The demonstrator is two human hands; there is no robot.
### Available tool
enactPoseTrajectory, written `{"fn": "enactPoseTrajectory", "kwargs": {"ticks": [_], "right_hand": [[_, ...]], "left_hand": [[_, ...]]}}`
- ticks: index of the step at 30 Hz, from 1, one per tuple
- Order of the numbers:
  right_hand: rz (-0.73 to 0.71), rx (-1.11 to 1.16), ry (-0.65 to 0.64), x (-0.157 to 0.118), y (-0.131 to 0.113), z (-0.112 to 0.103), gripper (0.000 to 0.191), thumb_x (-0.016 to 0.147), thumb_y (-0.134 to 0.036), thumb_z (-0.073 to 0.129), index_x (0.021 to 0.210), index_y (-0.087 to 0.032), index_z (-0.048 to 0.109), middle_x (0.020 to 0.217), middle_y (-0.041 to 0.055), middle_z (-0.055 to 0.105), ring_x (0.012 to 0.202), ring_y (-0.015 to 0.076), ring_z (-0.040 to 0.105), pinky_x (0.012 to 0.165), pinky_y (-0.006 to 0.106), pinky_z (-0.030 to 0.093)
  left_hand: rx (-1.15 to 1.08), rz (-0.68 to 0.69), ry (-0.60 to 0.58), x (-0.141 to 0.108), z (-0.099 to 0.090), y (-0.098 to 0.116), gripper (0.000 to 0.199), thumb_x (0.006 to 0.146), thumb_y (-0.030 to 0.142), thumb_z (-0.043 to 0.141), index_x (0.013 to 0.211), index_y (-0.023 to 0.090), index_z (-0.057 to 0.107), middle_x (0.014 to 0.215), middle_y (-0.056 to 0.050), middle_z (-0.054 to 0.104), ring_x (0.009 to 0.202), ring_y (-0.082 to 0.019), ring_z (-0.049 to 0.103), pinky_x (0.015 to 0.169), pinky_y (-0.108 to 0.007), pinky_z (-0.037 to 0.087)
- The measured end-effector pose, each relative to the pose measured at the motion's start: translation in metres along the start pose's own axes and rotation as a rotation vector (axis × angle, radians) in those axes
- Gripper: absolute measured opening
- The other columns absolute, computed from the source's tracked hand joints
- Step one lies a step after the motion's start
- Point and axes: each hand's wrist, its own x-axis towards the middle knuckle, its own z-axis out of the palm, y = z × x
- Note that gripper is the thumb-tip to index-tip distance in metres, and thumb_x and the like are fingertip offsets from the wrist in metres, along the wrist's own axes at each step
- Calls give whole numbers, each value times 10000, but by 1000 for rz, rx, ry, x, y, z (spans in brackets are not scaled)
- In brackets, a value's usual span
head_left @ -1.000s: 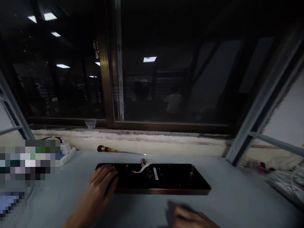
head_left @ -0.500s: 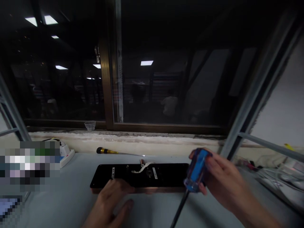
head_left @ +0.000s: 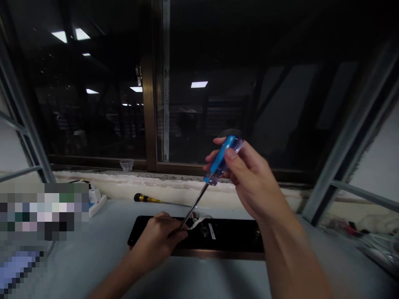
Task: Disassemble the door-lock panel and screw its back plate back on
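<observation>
My right hand (head_left: 246,170) grips the blue and clear handle of a screwdriver (head_left: 222,160), raised above the table. The shaft slants down and left to a long black panel (head_left: 230,234) with a copper-coloured edge. At the panel's left part, my left hand (head_left: 162,234) has its thumb and fingers pinched round the lower end of the shaft; the tip is hidden by the fingers. A white ribbon cable (head_left: 198,223) and a small white label (head_left: 212,231) lie on the panel beside that hand.
Behind the panel lies a yellow and black screwdriver (head_left: 148,199). A clear plastic cup (head_left: 126,165) stands on the window sill. At the left is a white power strip (head_left: 98,205) near a blurred patch. Metal frames rise at both sides, and cables (head_left: 374,245) lie at the right.
The blue screwdriver has swung up and left, its shaft now pointing down at the panel. My left hand has moved up onto the panel and closed round the shaft. The view has shifted slightly.
</observation>
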Motion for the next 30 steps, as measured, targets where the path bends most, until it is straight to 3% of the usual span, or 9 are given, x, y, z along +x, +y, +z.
{"fn": "enactPoseTrajectory", "kwargs": {"ticks": [2, 4, 7, 9, 14, 30], "right_hand": [[61, 37, -96, 1, 3, 6, 375, 809, -404, 575, 1138, -252, 482, 817, -7, 645, 748, 118, 644, 605, 228, 531], [97, 86, -148, 0, 7, 11, 402, 817, -394, 566, 1166, -252, 429, 794, -14, 636, 703, 118, 648, 576, 234, 529], [133, 130, -137, 0, 13, 16, 376, 806, -410, 575, 1108, -248, 420, 761, -35, 610, 584, 100, 625, 511, 228, 515], [151, 145, -136, 1, 17, 18, 352, 804, -415, 576, 1070, -245, 420, 749, -44, 598, 558, 92, 615, 510, 230, 517], [196, 149, -168, 0, 25, 19, 357, 808, -425, 567, 1070, -235, 417, 754, -36, 586, 569, 91, 614, 518, 230, 514], [236, 146, -251, -1, 49, 27, 402, 811, -436, 550, 1103, -208, 395, 764, -20, 578, 566, 91, 600, 536, 260, 512]], "left_hand": [[13, -36, -27, 5, -2, 1, 156, 829, 204, 558, 760, 182, 696, 675, -17, 681, 710, -164, 603, 690, -249, 429], [35, -41, -106, 11, -8, 2, 141, 822, 237, 571, 793, 186, 699, 708, -22, 689, 744, -172, 605, 702, -250, 428], [49, -1, -342, 20, -29, 2, 135, 774, 264, 625, 871, 206, 699, 844, -20, 706, 794, -176, 619, 727, -250, 425], [37, -4, -411, 26, -49, 1, 171, 753, 228, 632, 912, 217, 692, 890, -4, 705, 809, -163, 624, 735, -235, 420], [66, 17, -365, 32, -79, -5, 171, 762, 143, 566, 859, 206, 692, 777, 20, 691, 681, -111, 589, 653, -198, 399], [-24, -59, -478, 28, -63, -14, 224, 754, 157, 556, 936, 204, 678, 788, 11, 692, 696, -123, 609, 631, -198, 412]]}}
